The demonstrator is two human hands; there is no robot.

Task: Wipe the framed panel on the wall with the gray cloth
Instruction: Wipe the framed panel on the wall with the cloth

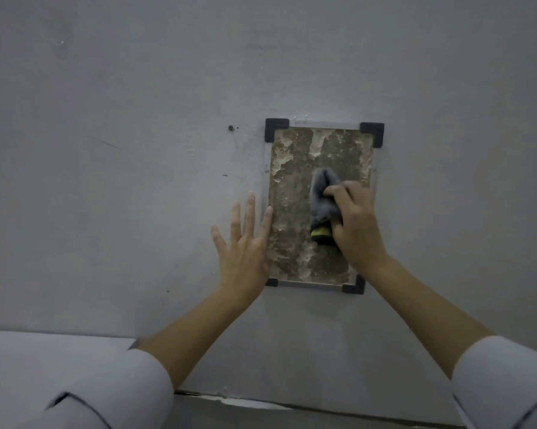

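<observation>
The framed panel (295, 187) hangs on the grey wall, a mottled brown and whitish rectangle with a thin light frame and black corner brackets. My right hand (355, 224) is shut on the bunched gray cloth (323, 196) and presses it against the panel's right half; a yellow and black bit shows at the cloth's lower end. My left hand (245, 243) lies flat with fingers spread on the wall at the panel's left edge, its index finger touching the frame. The panel's lower right part is hidden behind my right hand and wrist.
A small dark screw (230, 128) sits in the wall left of the panel's top corner. The wall (106, 181) is bare grey with faint scuffs. A light ledge (29, 351) runs along the lower left, partly behind my white sleeves.
</observation>
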